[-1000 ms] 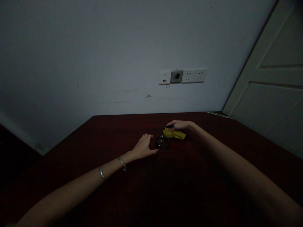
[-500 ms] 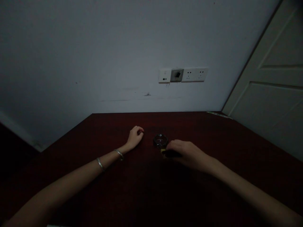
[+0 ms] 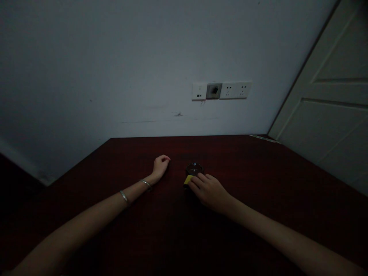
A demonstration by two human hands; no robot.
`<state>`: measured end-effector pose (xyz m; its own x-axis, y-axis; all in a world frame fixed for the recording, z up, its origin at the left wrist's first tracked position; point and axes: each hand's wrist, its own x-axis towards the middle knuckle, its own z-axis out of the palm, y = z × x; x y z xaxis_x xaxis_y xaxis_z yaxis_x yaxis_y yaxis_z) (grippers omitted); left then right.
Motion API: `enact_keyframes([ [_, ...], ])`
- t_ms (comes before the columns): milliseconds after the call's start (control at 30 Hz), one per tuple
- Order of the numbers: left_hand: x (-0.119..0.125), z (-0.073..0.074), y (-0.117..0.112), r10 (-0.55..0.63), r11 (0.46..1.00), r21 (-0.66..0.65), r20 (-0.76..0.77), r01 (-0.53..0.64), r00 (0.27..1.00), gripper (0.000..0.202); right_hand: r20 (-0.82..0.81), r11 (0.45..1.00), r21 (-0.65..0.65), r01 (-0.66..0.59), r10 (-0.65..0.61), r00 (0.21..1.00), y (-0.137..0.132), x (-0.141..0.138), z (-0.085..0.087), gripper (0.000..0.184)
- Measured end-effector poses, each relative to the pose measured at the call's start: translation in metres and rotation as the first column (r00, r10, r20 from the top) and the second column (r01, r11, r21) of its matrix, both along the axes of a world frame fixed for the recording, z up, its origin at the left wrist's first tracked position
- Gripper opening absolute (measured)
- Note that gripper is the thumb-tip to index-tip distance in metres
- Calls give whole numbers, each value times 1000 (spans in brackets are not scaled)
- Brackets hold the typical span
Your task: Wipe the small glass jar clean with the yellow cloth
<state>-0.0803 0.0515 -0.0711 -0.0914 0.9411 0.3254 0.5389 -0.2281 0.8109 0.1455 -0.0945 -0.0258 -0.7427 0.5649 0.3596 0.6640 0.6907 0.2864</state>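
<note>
Pinching a yellow cloth at seven o'clock from a glass ashtray is the right hand. At nine, the left hand curls closed.

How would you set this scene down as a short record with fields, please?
Left hand: curled, apart from the glass dish, nothing visibly held
Right hand: gripping the yellow cloth at the near side of the glass dish; contact unclear
Left arm: two bracelets
Surface: dark red table
Behind: pale wall with socket panel
Right side: door
Light: dim
</note>
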Motion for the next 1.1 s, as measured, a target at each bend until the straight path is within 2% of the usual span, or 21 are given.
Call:
enact_keyframes([
  [233, 1, 3, -2, -13, 1000, -26, 20, 13, 1000, 16, -19, 993, -44, 112, -113, 993, -9, 21, 5, 19],
  [333, 2, 3, -1, -14, 999, -28, 16, 14, 1000, 16, -14, 993, -61, 99, -100, 995, -9, 11, 8, 19],
  [533, 3, 3, -1, -13, 1000, -23, 4, 13, 1000, 16, 27, 994, -112, 2, 1, 1000, 1, -24, 17, 18],
  [633, 0, 6, -4, -18, 1000, -18, 2, 18, 1000, 16, 32, 991, -131, 11, -7, 999, 4, -27, 20, 18],
  [933, -4, 5, -5, -39, 999, -32, -3, 39, 999, 16, 1, 963, -195, 185, -189, 982, -5, 17, 24, 24],
  [1100, -6, 3, -8, -42, 998, -39, -16, 41, 999, 18, -76, 927, -268, 261, -291, 954, -1, 40, 33, 17],
])
